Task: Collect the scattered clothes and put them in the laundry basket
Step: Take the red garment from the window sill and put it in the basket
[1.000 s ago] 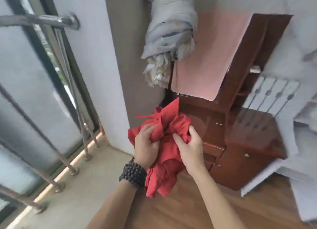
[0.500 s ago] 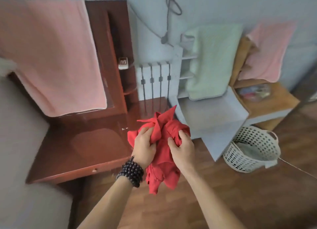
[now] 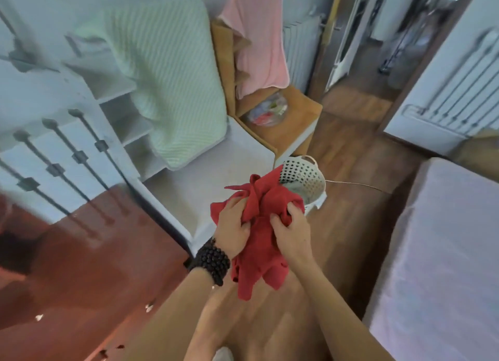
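Both hands clutch a bunched red garment [image 3: 260,225] in mid-air: the left hand [image 3: 232,232] (a dark bead bracelet [image 3: 212,258] on its wrist) has fingers dug into the cloth, and the right hand [image 3: 293,232] grips its other side. Just beyond stands the white laundry basket [image 3: 303,175] on the wood floor [image 3: 359,220], partly hidden by the garment. Farther off, a green towel [image 3: 172,90] and a pink towel [image 3: 259,42] hang over furniture.

Wooden floor [image 3: 348,225] – white laundry basket [image 3: 305,177] standing on it, thin cord [image 3: 356,184] alongside
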Tool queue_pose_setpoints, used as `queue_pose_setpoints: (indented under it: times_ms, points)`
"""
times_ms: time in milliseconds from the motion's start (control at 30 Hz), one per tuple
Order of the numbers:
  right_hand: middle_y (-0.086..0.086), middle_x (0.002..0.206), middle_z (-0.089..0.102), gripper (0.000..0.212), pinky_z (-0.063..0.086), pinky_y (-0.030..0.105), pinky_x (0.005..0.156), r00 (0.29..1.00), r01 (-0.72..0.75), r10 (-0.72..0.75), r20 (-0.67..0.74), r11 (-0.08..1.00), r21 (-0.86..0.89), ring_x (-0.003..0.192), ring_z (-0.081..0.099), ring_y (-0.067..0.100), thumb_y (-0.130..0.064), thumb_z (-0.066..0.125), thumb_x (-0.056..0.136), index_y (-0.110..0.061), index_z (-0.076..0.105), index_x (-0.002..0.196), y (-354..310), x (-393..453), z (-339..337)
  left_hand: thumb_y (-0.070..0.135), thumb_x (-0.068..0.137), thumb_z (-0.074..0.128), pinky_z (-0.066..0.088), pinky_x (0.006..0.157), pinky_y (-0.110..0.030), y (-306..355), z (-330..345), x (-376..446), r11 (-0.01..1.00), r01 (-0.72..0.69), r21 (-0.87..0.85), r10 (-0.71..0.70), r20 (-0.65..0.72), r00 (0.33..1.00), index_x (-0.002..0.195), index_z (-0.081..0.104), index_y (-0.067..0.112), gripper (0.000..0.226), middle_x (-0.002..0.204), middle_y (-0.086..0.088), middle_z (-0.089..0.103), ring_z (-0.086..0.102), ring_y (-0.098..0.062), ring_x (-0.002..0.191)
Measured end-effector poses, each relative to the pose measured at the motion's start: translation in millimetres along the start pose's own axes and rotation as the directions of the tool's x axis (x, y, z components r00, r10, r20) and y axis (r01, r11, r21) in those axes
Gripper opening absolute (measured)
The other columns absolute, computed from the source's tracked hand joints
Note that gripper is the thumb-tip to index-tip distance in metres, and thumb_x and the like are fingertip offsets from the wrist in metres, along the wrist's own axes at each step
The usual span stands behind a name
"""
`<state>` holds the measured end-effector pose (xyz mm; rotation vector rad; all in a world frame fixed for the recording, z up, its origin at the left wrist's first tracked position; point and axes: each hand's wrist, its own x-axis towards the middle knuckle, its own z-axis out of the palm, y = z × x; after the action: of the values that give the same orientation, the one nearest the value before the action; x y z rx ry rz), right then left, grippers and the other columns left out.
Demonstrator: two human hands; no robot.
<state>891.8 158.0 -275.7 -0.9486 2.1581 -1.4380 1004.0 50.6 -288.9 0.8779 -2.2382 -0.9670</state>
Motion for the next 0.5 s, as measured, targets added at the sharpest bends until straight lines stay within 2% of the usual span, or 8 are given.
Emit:
queue_pose_setpoints:
  times_ms: [100, 167, 233, 333, 400, 500]
  points:
    - [-0.005, 0.093, 0.07, 0.017, 0.048, 0.026, 0.082, 0.992, -0.074, 0.076, -0.097, 0.997, 0.022, 0.09, 0.064, 0.01, -0.009, 0.066, 0.093, -0.026, 0.067, 0.094, 11.7, 31.9, -21.8, 0.009, 0.079, 0.054, 0.047, 0.102, -0.039, 4.9, 32.6, 48.0, 0.997, -0.068, -0.036, 0.07, 0.076, 0.995, 0.117, 0.07, 0.009, 0.041, 0.122, -0.011, 0.068, 0.061, -0.028, 0.115]
    - [-0.013, 0.09, 0.068, 0.033, 0.043, 0.008, 0.077, 0.984, -0.109, 0.113, -0.141, 0.993, 0.036, 0.086, 0.062, -0.006, -0.007, 0.065, 0.094, -0.039, 0.062, 0.088, 17.2, 53.7, -37.5, 0.008, 0.084, 0.056, 0.047, 0.103, -0.036, 11.7, 56.1, 76.3, 0.996, -0.072, -0.059, 0.079, 0.119, 0.99, 0.118, 0.069, 0.011, 0.037, 0.123, -0.01, 0.068, 0.062, -0.026, 0.115]
    - [-0.015, 0.086, 0.067, 0.037, 0.04, 0.001, 0.072, 0.972, -0.143, 0.151, -0.179, 0.988, 0.053, 0.081, 0.06, -0.015, -0.002, 0.064, 0.094, -0.038, 0.061, 0.085, 27.7, 81.7, -54.9, 0.006, 0.088, 0.058, 0.046, 0.104, -0.032, 16.2, 85.2, 108.7, 0.994, -0.08, -0.079, 0.092, 0.159, 0.983, 0.119, 0.069, 0.01, 0.034, 0.124, -0.01, 0.068, 0.063, -0.026, 0.115]
    - [-0.011, 0.087, 0.069, 0.021, 0.041, 0.001, 0.072, 0.961, -0.19, 0.2, -0.193, 0.979, 0.068, 0.08, 0.061, -0.013, -0.002, 0.063, 0.093, -0.022, 0.066, 0.09, 45.9, 118.9, -72.7, 0.007, 0.09, 0.057, 0.046, 0.108, -0.041, 20.0, 116.7, 148.2, 0.992, -0.09, -0.089, 0.106, 0.19, 0.976, 0.122, 0.067, 0.01, 0.034, 0.125, -0.011, 0.067, 0.061, -0.027, 0.119]
    - [-0.008, 0.092, 0.073, 0.016, 0.043, 0.004, 0.075, 0.953, -0.215, 0.228, -0.198, 0.973, 0.087, 0.084, 0.064, -0.007, -0.004, 0.063, 0.094, -0.018, 0.07, 0.097, 64.7, 151.2, -83.3, 0.007, 0.09, 0.056, 0.046, 0.107, -0.045, 19.3, 139.6, 177.9, 0.993, -0.072, -0.095, 0.092, 0.223, 0.97, 0.122, 0.066, 0.009, 0.034, 0.124, -0.011, 0.067, 0.061, -0.028, 0.12]
    - [-0.001, 0.097, 0.074, 0.016, 0.05, 0.021, 0.082, 0.948, -0.251, 0.268, -0.173, 0.961, 0.116, 0.093, 0.068, 0.011, -0.005, 0.064, 0.094, -0.017, 0.071, 0.1, 99.6, 206.3, -98.8, 0.013, 0.088, 0.053, 0.047, 0.106, -0.048, 17.1, 175.3, 222.2, 0.994, -0.034, -0.108, 0.06, 0.249, 0.967, 0.122, 0.066, 0.008, 0.036, 0.123, -0.011, 0.067, 0.061, -0.028, 0.118]
